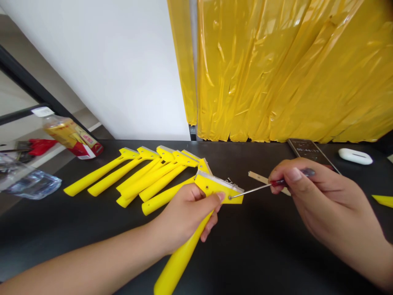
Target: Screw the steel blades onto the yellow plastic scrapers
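Note:
My left hand (pixel 192 215) is closed around a yellow scraper (pixel 181 260), its thumb pressed on the head and the long handle slanting down toward me. A metal strip runs along the scraper's top edge, and two screw holes or screws show in its face. Between the fingers of my right hand (pixel 325 205) is a small screwdriver (pixel 278 182) with a red and dark handle. Its thin shaft points left, and the tip touches the right-hand screw spot. Several more yellow scrapers (pixel 106 176) lie in an overlapping row behind my left hand.
Small screws (pixel 229 180) lie just beyond the held scraper. A tan strip (pixel 258 177), a phone (pixel 311 151) and a white earbud case (pixel 355 156) are at the right. A drink bottle (pixel 72 135) and a clear plastic container (pixel 37 182) stand left. Yellow sheeting (pixel 285 69) hangs behind the black table (pixel 245 254).

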`<state>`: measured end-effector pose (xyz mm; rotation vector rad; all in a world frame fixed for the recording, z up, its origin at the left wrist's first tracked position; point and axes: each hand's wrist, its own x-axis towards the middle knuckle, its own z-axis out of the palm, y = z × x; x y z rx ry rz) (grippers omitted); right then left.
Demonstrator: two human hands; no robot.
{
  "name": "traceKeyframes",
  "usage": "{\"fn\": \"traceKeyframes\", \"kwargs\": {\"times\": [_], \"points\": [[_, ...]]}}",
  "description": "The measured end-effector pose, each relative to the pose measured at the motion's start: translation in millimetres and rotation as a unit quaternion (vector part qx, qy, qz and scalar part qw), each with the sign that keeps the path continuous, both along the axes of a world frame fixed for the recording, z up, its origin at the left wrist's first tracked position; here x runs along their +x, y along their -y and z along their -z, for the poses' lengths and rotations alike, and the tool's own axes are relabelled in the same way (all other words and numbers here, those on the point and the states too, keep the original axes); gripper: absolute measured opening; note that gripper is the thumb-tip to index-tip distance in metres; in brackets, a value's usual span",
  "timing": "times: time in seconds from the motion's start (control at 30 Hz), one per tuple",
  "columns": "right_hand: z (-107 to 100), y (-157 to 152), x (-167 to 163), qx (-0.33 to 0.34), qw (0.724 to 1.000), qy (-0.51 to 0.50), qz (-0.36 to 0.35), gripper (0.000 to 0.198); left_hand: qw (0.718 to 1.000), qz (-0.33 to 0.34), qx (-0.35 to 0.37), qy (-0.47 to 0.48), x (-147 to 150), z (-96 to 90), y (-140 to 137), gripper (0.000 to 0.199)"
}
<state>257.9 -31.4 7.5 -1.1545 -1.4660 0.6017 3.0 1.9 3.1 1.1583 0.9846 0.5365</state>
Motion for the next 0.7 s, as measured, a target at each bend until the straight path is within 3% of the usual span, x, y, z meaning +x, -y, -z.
{"fn": "traceKeyframes", "kwargs": {"times": [0.1, 0.2, 0.37, 0.43, 0.5, 0.57, 0.7], "points": [[-10, 8, 0, 0.06, 0.99, 0.127, 0.009, 0.017, 0.999, -0.004, 0.02, -0.033, 0, 0.3, 0, 0.042], [-18, 18, 1, 0.132, 0.958, 0.251, -0.049, 0.006, 0.997, -0.014, 0.04, -0.066, 1, -1.6, 1, 0.046], [-15, 30, 2, 0.261, 0.876, 0.398, -0.082, 0.033, 0.992, -0.023, 0.061, -0.11, 4, -4.6, 7, 0.052], [-13, 33, 3, 0.291, 0.832, 0.463, -0.092, 0.041, 0.991, -0.03, 0.067, -0.113, 3, -4.2, 8, 0.052], [-11, 35, 3, 0.302, 0.808, 0.499, -0.085, 0.046, 0.99, -0.039, 0.073, -0.11, 2, -3.9, 8, 0.052], [-9, 37, 3, 0.289, 0.807, 0.509, -0.075, 0.044, 0.99, -0.053, 0.075, -0.112, 1, -4.2, 7, 0.051], [-10, 38, -2, 0.236, 0.838, 0.49, -0.035, 0.027, 0.986, -0.081, 0.076, -0.125, 0, -4.9, 4, 0.047]]}}
